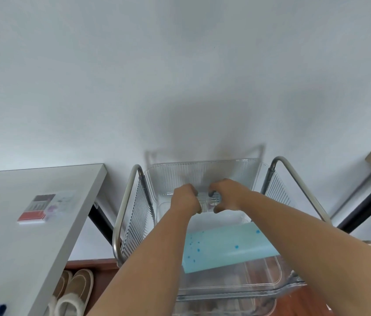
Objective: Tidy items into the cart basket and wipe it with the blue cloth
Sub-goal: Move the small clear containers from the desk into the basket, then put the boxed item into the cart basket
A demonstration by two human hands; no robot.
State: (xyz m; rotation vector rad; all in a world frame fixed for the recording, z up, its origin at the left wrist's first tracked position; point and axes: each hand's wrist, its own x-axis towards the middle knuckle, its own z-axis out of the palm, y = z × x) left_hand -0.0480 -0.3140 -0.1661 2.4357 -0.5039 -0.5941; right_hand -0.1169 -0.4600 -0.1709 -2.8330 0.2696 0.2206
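Basket (205, 172) is clear plastic, sitting in the cart (120, 215) frame, and both my hands reach into its far end. Between my fingers sits a small clear item (209, 201); I can't tell what it is. My left hand (185, 198) and right hand (225, 193) both curl around it, 1 on each side. Behind my wrists, nearer me, the cloth (223, 247) lies flat on the basket floor. I'd set the item down gently against the far wall, then let go evenly.
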